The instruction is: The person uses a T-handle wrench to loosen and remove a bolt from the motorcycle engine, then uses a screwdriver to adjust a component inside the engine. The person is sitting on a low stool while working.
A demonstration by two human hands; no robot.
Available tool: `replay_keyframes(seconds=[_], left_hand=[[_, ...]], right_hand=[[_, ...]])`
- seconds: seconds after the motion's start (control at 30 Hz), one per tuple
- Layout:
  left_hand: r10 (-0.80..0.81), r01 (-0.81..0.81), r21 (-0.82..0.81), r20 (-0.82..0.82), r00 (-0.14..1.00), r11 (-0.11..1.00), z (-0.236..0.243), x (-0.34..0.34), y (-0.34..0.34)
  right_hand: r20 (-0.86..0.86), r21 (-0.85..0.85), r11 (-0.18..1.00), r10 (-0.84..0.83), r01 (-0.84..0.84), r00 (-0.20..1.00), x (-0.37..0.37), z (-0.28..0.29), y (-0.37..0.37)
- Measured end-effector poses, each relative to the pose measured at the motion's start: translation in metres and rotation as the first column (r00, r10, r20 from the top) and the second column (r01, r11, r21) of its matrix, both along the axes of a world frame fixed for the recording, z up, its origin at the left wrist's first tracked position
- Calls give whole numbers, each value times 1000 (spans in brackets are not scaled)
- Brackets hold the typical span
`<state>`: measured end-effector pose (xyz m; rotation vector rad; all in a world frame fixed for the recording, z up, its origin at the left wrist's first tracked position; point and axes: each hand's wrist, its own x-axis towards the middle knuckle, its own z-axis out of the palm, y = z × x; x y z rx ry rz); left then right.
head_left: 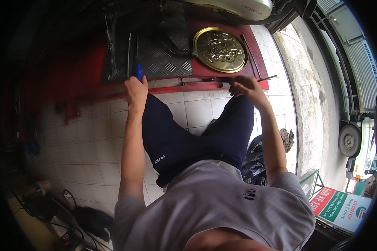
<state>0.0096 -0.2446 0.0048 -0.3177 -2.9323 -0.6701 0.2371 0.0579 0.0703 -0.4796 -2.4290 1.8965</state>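
My left hand is closed at the near edge of a low red platform. The blue handle of a screwdriver comes out at its fingers, with the thin shaft pointing away from me. Beside it, a long thin metal rod reaches down to the same hand; whether I grip the rod too is hidden. My right hand hovers over my right knee by the platform edge, its fingers loosely bent and nothing visible in them. Just past it, a dark bar sticks out to the right.
A round gold embossed tray lies on the platform, right of a black tread plate. Another thin rod lies beside the tray. Part of a motorcycle stands at the far side. Dark crumpled cloth lies at my right.
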Motion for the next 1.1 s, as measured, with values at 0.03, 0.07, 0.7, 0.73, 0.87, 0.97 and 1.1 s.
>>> replay_keyframes(seconds=[0.03,0.07,0.7,0.73,0.87,0.97,1.1], left_hand=[[2,-2,10,-8,1000,1000,-2,-4,0],[-22,1,184,110,994,983,-7,-11,-3],[-881,743,476,194,432,470,24,145,151],[-858,728,514,33,512,454,26,128,180],[-771,826,264,-301,560,497,-18,41,265],[-825,866,162,-262,500,473,-35,20,295],[-828,873,127,-277,487,470,-43,13,305]], right_hand=[[18,-23,1000,5,-4,1000,15,-13,-10],[41,-28,1000,5,-4,999,29,-26,-19],[-107,-374,873,-377,314,920,89,-63,-35],[-78,-300,878,-411,372,908,102,-70,-24],[-35,205,857,-476,473,878,151,-68,-8],[-128,251,795,-538,552,833,178,-58,-10],[-93,250,740,-624,625,776,198,-62,-15]])
